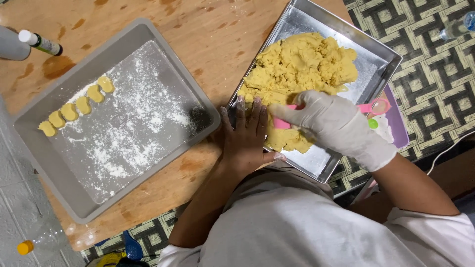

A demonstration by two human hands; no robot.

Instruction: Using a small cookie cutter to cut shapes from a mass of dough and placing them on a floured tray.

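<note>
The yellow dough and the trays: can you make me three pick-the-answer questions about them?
1. Where do the small yellow dough pieces lie?
A. in the floured grey plastic tray
B. on the patterned mat
C. in the metal tray

2. How many small pieces are there?
A. two
B. five
C. nine

3. What does the right hand wear?
A. nothing
B. a black mitten
C. a white glove

Answers: 1 A, they sit in a row at the grey tray's left edge. 2 B, five lumps can be counted. 3 C, a white glove covers it as it grips a pink tool on the big yellow dough mass in the shiny metal tray; the left hand is bare.
</note>
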